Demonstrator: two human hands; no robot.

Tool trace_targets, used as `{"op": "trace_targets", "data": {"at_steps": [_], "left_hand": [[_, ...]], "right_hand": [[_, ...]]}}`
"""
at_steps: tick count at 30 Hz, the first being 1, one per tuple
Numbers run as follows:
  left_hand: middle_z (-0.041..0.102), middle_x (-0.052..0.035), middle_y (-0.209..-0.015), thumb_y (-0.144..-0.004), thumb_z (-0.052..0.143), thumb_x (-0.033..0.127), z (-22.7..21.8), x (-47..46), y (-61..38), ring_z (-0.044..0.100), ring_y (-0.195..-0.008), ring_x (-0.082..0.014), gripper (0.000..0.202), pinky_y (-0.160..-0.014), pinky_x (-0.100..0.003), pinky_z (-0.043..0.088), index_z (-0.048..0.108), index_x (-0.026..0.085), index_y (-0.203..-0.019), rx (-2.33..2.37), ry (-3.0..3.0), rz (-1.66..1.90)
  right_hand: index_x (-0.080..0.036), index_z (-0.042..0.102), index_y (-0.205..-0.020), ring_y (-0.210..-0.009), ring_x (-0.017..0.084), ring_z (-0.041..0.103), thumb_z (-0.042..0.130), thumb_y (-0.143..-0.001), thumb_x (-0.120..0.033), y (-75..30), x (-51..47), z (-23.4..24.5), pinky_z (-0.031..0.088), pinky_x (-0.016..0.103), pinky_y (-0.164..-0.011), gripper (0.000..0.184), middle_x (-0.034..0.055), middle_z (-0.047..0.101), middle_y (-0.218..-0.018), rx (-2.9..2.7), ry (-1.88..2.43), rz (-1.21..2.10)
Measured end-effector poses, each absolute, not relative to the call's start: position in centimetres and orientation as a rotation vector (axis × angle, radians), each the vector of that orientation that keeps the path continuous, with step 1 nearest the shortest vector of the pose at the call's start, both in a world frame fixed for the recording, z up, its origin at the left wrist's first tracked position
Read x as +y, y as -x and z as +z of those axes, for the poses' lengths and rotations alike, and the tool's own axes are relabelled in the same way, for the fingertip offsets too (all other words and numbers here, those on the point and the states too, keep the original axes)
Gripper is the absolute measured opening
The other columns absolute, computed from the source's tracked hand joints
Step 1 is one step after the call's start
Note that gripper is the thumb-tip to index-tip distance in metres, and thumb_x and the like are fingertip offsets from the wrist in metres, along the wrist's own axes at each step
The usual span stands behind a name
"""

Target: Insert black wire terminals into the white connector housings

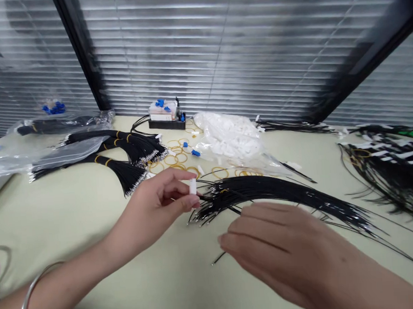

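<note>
I am risking a snag: the loose, metal-tipped ends of the black wire bundle (pixel 282 196) are fanning out, so a careless sweep could tangle them or bend a tip. My left hand (pixel 154 209) is nearly closed, pinching a white connector housing (pixel 193 186) just beside the bundle's ends. My right hand (pixel 285 247) is hanging open in front of the bundle, and I cannot tell whether it is touching any wire.

Wires (pixel 279 192): glossy black plastic (metal tips) | connector (pixel 193 186): smooth white plastic
</note>
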State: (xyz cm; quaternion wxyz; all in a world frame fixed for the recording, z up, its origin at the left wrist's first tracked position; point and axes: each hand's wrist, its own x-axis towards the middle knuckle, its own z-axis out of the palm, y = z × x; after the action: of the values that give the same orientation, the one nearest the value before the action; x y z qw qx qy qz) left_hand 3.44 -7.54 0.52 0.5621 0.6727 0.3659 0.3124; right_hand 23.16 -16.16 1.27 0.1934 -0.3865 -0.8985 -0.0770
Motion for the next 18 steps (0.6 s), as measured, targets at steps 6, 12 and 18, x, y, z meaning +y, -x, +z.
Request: {"op": "trace_targets", "data": {"at_steps": [6, 12, 18], "left_hand": [[0.067, 0.0, -0.077, -0.079, 0.061, 0.023, 0.5, -7.7, -3.5, 0.062, -0.071, -0.0115, 0.027, -0.066, -0.023, 0.047, 0.056, 0.019, -0.105, 0.868, -1.619, 0.74], [0.065, 0.0014, -0.076, -0.079, 0.061, 0.022, 0.4, -7.8, -3.5, 0.062, -0.074, -0.0124, 0.026, -0.067, -0.024, 0.045, 0.056, 0.02, -0.104, 0.855, -1.626, 0.718], [0.065, 0.0005, -0.077, -0.08, 0.061, 0.025, 0.3, -7.8, -3.5, 0.062, -0.074, -0.013, 0.028, -0.069, -0.025, 0.046, 0.055, 0.019, -0.106, 0.862, -1.623, 0.696]], "right_hand": [[-0.018, 0.048, -0.073, -0.071, 0.012, 0.047, 0.054, -0.069, -0.003, -22.4, -16.5, -1.3, 0.035, 0.026, -0.065, 0.017, -0.003, 0.052, -0.074, -2.72, 1.222, -0.002], [-0.016, 0.049, -0.074, -0.073, 0.014, 0.043, 0.053, -0.067, -0.003, -22.3, -16.3, -2.6, 0.036, 0.03, -0.071, 0.015, 0.0006, 0.049, -0.075, -2.836, 1.194, -0.213], [-0.016, 0.052, -0.074, -0.076, 0.012, 0.047, 0.056, -0.069, -0.007, -22.1, -16.1, -1.8, 0.04, 0.027, -0.073, 0.011, 0.0001, 0.052, -0.077, -2.776, 1.2, -0.021]]}}
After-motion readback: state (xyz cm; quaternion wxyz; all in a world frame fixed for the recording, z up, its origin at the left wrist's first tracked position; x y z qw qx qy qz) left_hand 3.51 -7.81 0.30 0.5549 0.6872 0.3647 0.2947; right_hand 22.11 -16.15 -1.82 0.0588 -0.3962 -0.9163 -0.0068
